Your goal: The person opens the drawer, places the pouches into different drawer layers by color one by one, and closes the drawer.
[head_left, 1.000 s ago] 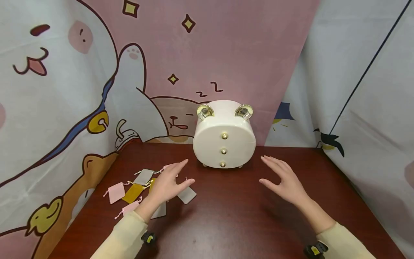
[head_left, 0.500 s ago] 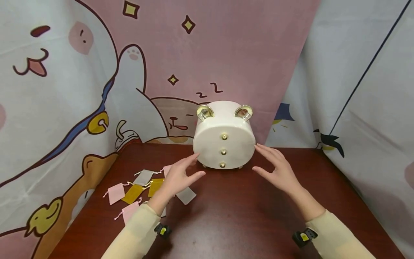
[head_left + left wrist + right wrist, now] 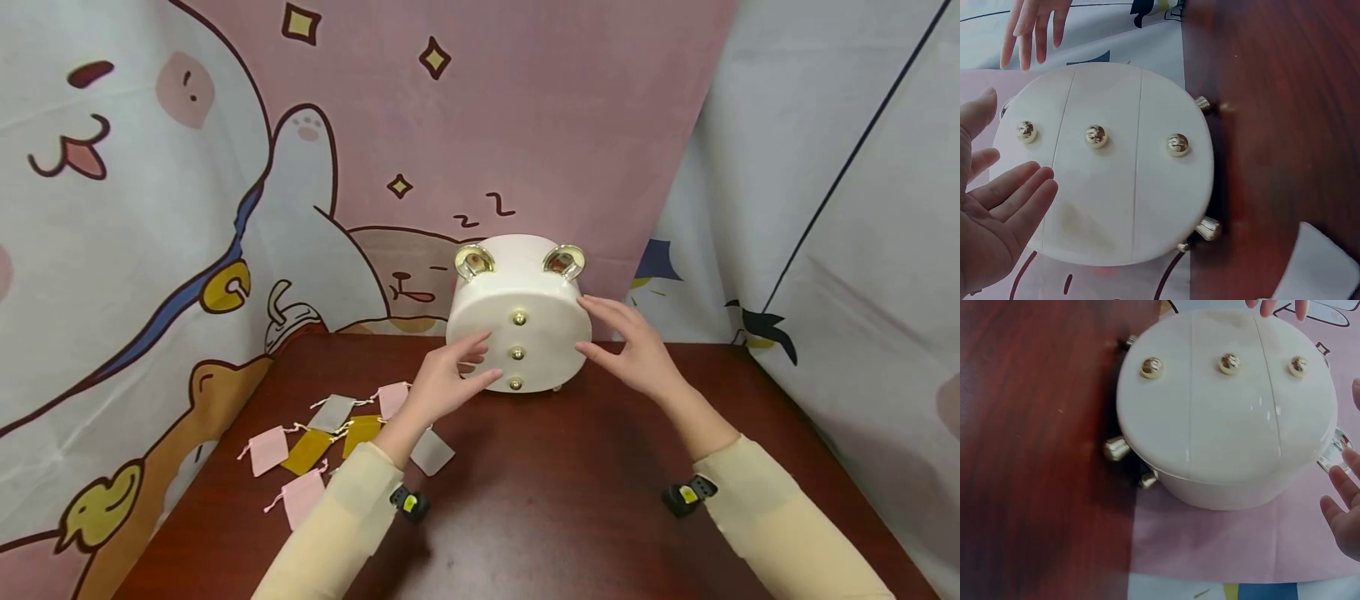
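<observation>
A white rounded box (image 3: 551, 333) with three gold knobs down its front and two gold ear-like pieces on top stands at the back of the table. Before its lower left front is the left hand (image 3: 447, 379), fingers extended and holding nothing. The right hand (image 3: 633, 350) is at the box's right side, fingers spread, with nothing in it; whether its fingertips touch the box I cannot tell. Two seams cross the front of the box (image 3: 1107, 194) in the left wrist view. Small gold feet show under the box (image 3: 1235, 425) in the right wrist view.
Several small drawstring pouches lie on the table's left: pink (image 3: 268, 451), grey (image 3: 332, 413) and mustard (image 3: 307, 451), with another grey pouch (image 3: 432, 452) near the left forearm. A patterned cloth (image 3: 585, 125) hangs behind the brown table (image 3: 562, 517).
Both hands have moved forward and inward to the box. The left now overlaps its lower left front, and the right has come up to its right side. The box and pouches have not moved.
</observation>
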A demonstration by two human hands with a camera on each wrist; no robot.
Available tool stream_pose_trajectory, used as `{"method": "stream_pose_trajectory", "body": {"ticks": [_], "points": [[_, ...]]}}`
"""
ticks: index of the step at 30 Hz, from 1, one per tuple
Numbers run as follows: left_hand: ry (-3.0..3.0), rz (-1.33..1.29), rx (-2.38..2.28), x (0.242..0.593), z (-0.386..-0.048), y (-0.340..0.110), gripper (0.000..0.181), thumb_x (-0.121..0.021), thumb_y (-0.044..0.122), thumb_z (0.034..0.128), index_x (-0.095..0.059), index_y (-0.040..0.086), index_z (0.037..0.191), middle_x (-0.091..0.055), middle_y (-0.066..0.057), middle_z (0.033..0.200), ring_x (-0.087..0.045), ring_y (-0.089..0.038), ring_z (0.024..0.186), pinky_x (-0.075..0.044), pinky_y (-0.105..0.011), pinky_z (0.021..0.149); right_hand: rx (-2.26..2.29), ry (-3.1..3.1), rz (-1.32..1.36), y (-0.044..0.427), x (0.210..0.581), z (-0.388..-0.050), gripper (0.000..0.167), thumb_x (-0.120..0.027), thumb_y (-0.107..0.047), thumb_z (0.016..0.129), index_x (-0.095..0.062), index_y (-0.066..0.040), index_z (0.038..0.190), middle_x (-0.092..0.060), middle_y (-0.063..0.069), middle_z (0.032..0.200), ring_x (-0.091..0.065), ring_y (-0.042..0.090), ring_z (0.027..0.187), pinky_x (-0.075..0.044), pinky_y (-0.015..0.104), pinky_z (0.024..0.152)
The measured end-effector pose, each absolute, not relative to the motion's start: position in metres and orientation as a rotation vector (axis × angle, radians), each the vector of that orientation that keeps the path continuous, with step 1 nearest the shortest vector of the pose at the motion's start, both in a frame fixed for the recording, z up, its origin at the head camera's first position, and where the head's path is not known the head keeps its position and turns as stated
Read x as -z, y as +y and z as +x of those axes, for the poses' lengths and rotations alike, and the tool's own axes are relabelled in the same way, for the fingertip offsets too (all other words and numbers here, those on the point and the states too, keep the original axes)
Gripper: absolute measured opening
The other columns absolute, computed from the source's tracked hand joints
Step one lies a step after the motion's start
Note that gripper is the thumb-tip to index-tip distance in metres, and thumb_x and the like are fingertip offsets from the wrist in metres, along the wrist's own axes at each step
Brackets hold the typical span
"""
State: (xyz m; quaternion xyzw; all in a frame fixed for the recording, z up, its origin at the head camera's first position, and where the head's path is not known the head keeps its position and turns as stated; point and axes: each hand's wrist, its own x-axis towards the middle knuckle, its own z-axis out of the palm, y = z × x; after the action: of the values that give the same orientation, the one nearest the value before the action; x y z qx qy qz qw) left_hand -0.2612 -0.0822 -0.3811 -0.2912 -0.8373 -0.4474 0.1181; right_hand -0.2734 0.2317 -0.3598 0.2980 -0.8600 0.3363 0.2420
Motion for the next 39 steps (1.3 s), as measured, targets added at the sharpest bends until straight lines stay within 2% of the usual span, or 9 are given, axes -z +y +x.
{"method": "stream_pose_trajectory", "body": {"ticks": [8,15,23,31,39], "points": [[-2.468,-0.830,1.319,0.371,-0.274,-0.069,0.058,-0.077,0.026,0.0883,-0.056,0.013,0.140,-0.070,-0.016,0.115,-0.070,-0.026,0.099,-0.056,-0.038,0.085,-1.013,-2.406,0.871,0.234,0.339,-0.294,0.052,-0.075,-0.012,0.089,-0.059,-0.009,0.139,-0.055,0.014,0.140,-0.047,0.036,0.129,-0.036,0.059,0.103],[-2.479,-0.820,1.381,0.368,-0.283,-0.057,0.056,-0.077,0.024,0.0883,-0.057,0.015,0.140,-0.070,-0.014,0.116,-0.069,-0.025,0.102,-0.055,-0.033,0.087,-1.144,-2.579,0.711,0.234,0.335,-0.311,0.046,-0.064,-0.025,0.099,-0.055,-0.015,0.143,-0.049,0.014,0.146,-0.043,0.036,0.135,-0.036,0.060,0.105],[-2.465,-0.796,1.406,0.369,-0.293,-0.046,0.053,-0.077,0.019,0.0889,-0.059,0.014,0.138,-0.072,-0.013,0.111,-0.069,-0.022,0.097,-0.054,-0.030,0.086,-1.244,-2.654,0.584,0.231,0.333,-0.329,0.044,-0.058,-0.034,0.101,-0.056,-0.018,0.143,-0.050,0.013,0.146,-0.046,0.035,0.133,-0.041,0.056,0.103],[-2.425,-0.803,1.458,0.374,-0.301,-0.037,0.051,-0.076,0.013,0.0891,-0.058,0.011,0.137,-0.072,-0.013,0.109,-0.069,-0.024,0.095,-0.054,-0.029,0.085,-1.282,-2.683,0.515,0.227,0.333,-0.336,0.044,-0.056,-0.032,0.102,-0.055,-0.015,0.143,-0.050,0.017,0.145,-0.048,0.039,0.130,-0.044,0.057,0.099],[-2.376,-0.665,1.599,0.374,-0.305,-0.031,0.039,-0.074,0.016,0.0909,-0.066,0.014,0.129,-0.073,-0.008,0.105,-0.068,-0.020,0.093,-0.055,-0.030,0.079,-1.242,-2.681,0.568,0.226,0.335,-0.342,0.043,-0.056,-0.025,0.103,-0.054,-0.011,0.143,-0.050,0.018,0.145,-0.047,0.039,0.130,-0.043,0.055,0.100]]}}
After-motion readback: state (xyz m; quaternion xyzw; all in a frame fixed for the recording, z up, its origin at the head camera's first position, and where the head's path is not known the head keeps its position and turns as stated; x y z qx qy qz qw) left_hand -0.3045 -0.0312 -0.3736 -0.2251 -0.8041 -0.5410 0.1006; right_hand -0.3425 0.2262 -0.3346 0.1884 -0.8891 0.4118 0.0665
